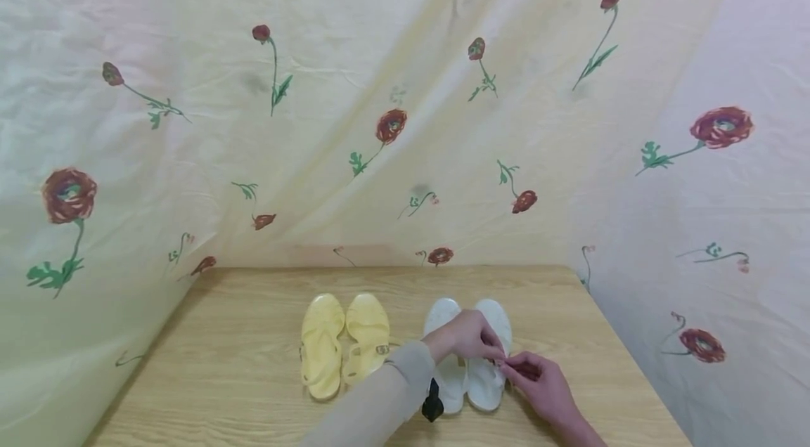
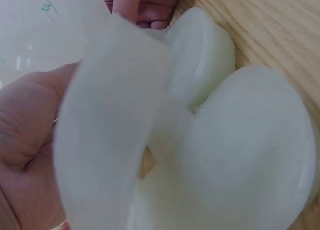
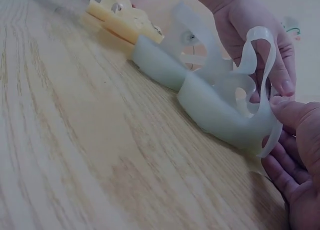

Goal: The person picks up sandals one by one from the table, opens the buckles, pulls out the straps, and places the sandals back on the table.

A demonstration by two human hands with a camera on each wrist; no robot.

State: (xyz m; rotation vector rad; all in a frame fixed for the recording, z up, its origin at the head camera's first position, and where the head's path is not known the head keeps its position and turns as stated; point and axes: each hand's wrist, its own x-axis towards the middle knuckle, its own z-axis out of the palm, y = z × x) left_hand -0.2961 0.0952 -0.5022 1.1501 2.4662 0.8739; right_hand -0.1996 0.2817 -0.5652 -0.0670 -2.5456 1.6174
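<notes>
A pair of white jelly sandals stands side by side on the wooden table, toes away from me. Both hands meet at the outer side of the right white sandal (image 1: pixel 486 391). My left hand (image 1: pixel 470 334) reaches across from above and pinches the ankle strap (image 3: pixel 268 74) near its fastening. From the right, my right hand (image 1: pixel 545 385) pinches the same strap between thumb and fingers. The strap arches up in a loop in the right wrist view. Fingers hide the fastening itself. The left white sandal (image 1: pixel 451 391) is partly covered by my left hand and wrist.
A pair of yellow sandals (image 1: pixel 323 341) stands to the left, one partly behind my left sleeve (image 1: pixel 386 391). A small black object (image 1: pixel 433 403) shows beside that sleeve. Flowered cloth (image 1: pixel 329 117) hangs around the back and sides of the wooden table (image 1: pixel 215 355).
</notes>
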